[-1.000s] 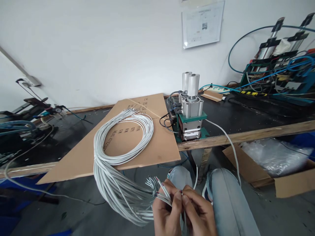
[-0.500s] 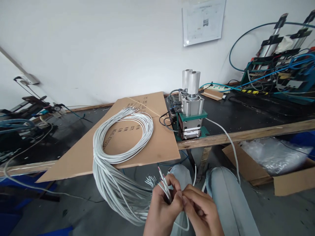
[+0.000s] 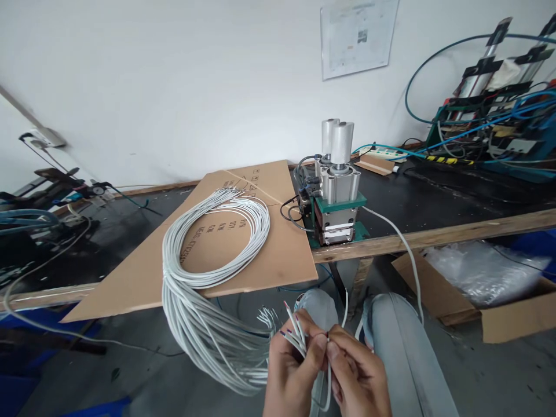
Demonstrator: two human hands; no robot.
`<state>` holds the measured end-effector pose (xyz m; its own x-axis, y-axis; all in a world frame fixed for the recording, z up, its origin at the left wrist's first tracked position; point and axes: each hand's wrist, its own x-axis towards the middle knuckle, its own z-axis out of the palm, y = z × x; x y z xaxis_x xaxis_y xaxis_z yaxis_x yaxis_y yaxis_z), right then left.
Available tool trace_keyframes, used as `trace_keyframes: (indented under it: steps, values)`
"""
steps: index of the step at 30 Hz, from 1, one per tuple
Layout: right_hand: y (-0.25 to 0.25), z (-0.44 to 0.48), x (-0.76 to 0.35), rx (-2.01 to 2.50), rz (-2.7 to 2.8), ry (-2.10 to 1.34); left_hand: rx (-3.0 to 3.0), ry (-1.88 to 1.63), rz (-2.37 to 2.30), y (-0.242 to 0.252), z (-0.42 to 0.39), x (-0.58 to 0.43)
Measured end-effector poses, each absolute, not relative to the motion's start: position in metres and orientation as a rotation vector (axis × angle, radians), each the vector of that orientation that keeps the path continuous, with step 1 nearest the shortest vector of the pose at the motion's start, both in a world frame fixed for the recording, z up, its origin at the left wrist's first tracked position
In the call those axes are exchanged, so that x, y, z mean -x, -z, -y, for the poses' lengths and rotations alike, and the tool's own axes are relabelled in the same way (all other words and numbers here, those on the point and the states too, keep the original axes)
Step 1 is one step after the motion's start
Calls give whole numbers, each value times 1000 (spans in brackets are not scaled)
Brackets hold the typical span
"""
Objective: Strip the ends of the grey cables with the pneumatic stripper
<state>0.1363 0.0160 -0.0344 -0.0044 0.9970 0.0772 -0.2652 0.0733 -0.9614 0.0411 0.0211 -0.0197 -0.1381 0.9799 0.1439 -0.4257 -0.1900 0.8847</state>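
Several white cables (image 3: 297,336) are gripped in my left hand (image 3: 289,370), their stripped ends with red and dark wire tips fanned out above the fist. Pressed against its thumb, my right hand (image 3: 358,368) pinches the tip of one white cable (image 3: 329,379), which loops down below the fingers. The exact tip between the fingertips is mostly hidden. To the left, a large coil of white cables (image 3: 208,347) hangs off the bench edge, its upper ring lying on a cardboard sheet (image 3: 286,255). More cable ends (image 3: 268,317) stick up just behind my left hand.
A small pneumatic press (image 3: 339,191) with two silver cylinders stands at the bench edge. Larger machines with blue hoses (image 3: 482,98) are at the right. An open carton (image 3: 512,318) with clear plastic bags sits under the bench (image 3: 434,234). Another device (image 3: 47,226) is at the left.
The cable ends in my left hand have spread further apart. My right fingers have risen slightly, and the pinched cable now hangs down from them.
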Motion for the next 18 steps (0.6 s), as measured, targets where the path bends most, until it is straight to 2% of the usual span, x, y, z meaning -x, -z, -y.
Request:
trace_keyframes:
  steps: [11, 18]
  values:
    - [28, -15, -132, 1020, 997, -1268, -668, -1659, -941, 18, -16, -59]
    - [37, -20, -141, 1001, 1165, -1208, -998, -1504, -960, 20, -22, -35]
